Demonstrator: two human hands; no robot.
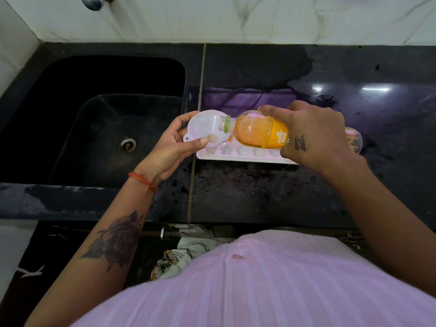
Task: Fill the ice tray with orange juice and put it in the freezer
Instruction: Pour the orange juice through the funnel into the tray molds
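With the right hand (313, 135) gripping the tipped juice bottle (257, 133) and the left hand (172, 142) pinching the funnel (205, 128) over the ice tray (247, 155) on the tabletop (259, 192), a quick surge could overflow the funnel and spill.

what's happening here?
A person stands at a dark counter beside a sink. The left hand holds a white funnel over the left end of the ice tray. The right hand tips a juice bottle, mouth at the funnel's rim. The visible tray cells look empty.
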